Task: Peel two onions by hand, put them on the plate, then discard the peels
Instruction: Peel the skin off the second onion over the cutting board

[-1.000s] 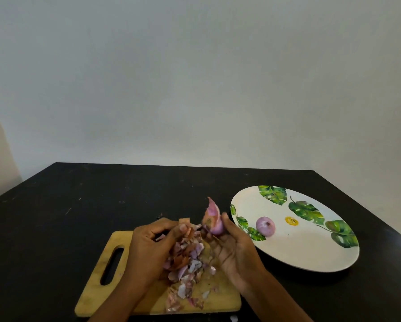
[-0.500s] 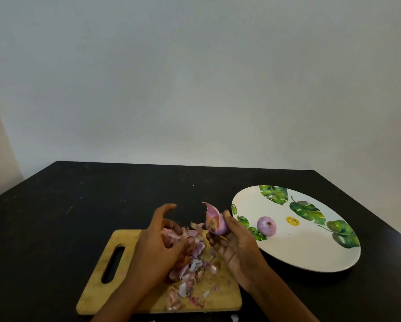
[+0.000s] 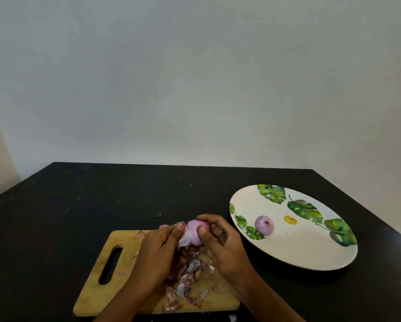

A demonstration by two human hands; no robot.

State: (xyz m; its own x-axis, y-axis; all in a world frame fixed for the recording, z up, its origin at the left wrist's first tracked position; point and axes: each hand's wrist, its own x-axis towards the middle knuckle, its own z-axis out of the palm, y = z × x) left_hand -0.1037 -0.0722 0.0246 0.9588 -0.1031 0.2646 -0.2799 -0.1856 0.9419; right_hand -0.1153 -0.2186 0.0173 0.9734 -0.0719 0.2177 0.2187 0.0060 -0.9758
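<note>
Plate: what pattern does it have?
The plate is white with green tropical-leaf prints; head view shows it best.

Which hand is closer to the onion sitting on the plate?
The right hand. It is just left of that onion, beside the plate; the left hand is farther away, over the cutting board.

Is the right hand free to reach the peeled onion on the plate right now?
Likely not yet: the right hand grips the half-peeled onion; otherwise nothing stands between it and the peeled onion.
</note>
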